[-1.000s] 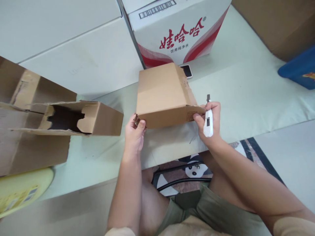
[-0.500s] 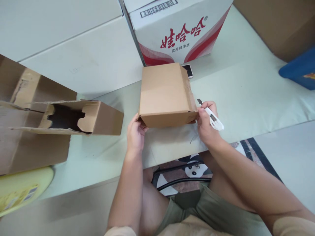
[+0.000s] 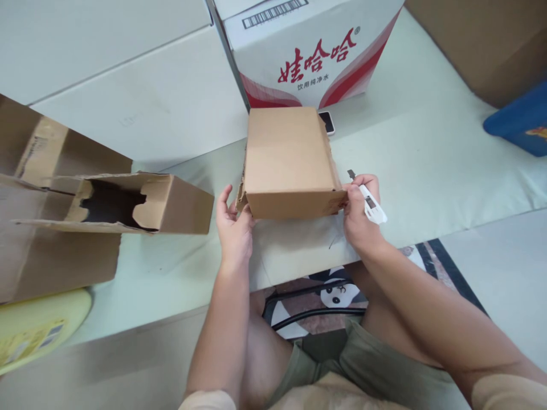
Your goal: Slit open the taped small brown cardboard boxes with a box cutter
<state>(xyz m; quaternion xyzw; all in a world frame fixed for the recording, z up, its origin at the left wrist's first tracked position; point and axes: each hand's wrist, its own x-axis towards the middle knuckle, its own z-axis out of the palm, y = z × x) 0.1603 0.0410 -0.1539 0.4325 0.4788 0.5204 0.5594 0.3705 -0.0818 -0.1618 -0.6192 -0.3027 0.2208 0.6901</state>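
Observation:
A small brown cardboard box point(image 3: 288, 151) sits in front of me on the pale green cloth, its torn flaps at the left and right sides. At its near left corner is my left hand point(image 3: 235, 230), fingers spread, the thumb touching or very near the corner. The index finger points up, apart from the box. A white utility knife point(image 3: 373, 208) with its blade out lies in my right hand point(image 3: 359, 213), which also touches the box's near right corner. The blade points away from me, to the right of the box.
A larger white and red carton point(image 3: 316, 62) stands behind the box, with a phone point(image 3: 327, 122) beside it. An opened narrow carton point(image 3: 188, 205) is on the left, above a yellow container point(image 3: 47, 324). A blue object point(image 3: 519, 122) is at far right.
My left hand has loosened from the box's near left corner, its fingers now spread. The box has turned slightly, showing its left flap. The right hand with the knife has barely moved.

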